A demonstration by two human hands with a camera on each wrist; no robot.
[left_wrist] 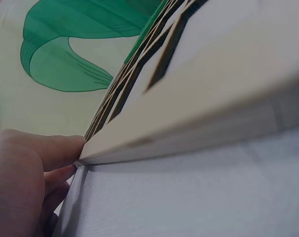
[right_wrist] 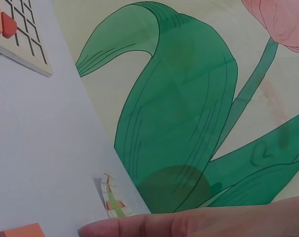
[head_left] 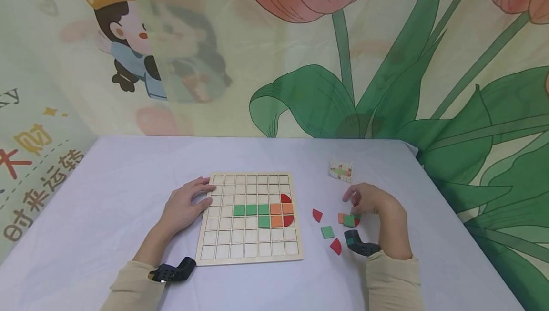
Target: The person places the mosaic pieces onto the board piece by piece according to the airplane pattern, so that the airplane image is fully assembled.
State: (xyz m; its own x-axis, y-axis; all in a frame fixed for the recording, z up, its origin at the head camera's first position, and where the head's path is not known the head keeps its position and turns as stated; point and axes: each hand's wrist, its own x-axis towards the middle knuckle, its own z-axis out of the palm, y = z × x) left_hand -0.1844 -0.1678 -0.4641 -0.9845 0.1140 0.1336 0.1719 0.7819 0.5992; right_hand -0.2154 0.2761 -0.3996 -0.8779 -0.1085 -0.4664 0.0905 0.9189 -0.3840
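Observation:
A wooden grid board [head_left: 246, 237] lies on the table, with green squares [head_left: 251, 210], orange squares [head_left: 276, 221] and red quarter-circle tiles [head_left: 288, 221] set in its cells. My left hand [head_left: 183, 205] rests at the board's left edge, fingers extended; the left wrist view has a fingertip touching the board's corner. Over the loose tiles at right is my right hand [head_left: 368, 198], its fingers loosely bent and no tile visible between them. Below it, a green tile [head_left: 349, 221] overlaps an orange tile [head_left: 340, 218] and a red one.
Closer to the board lie a red quarter-circle [head_left: 317, 215], a loose green square [head_left: 327, 232] and another red quarter-circle [head_left: 336, 246]. A small curved card [head_left: 341, 171] printed with a coloured grid pattern stands beyond the right hand. A printed backdrop rises behind the white-covered table [head_left: 141, 172].

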